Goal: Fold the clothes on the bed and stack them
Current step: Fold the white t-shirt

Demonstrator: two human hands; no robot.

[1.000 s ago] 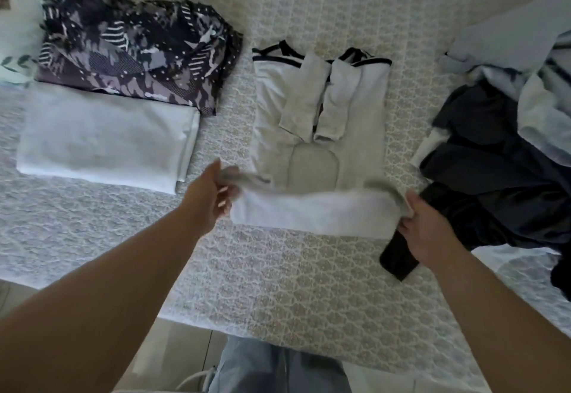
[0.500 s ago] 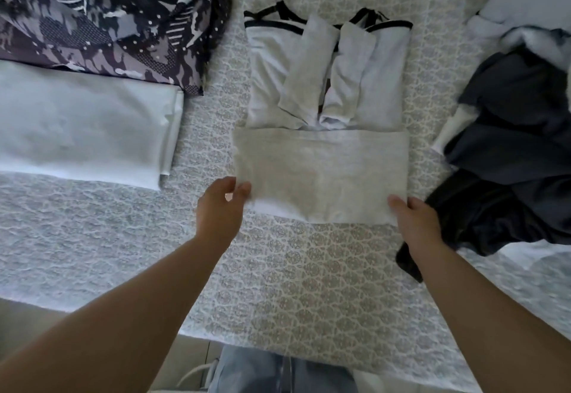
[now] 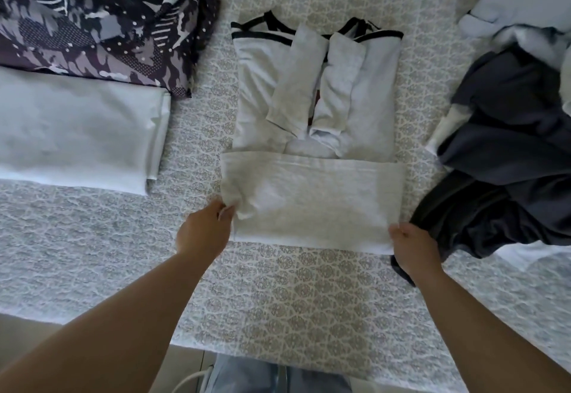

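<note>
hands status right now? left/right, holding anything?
Left hand: pinching the near-left corner of the grey shirt.
Right hand: gripping the shirt's near-right corner.

Bed with grey-white patterned lace coverlet fills the view, soft even daylight on it, pale floor just beyond bed's near edge, below.

Left hand, right hand: fingers pinching.
</note>
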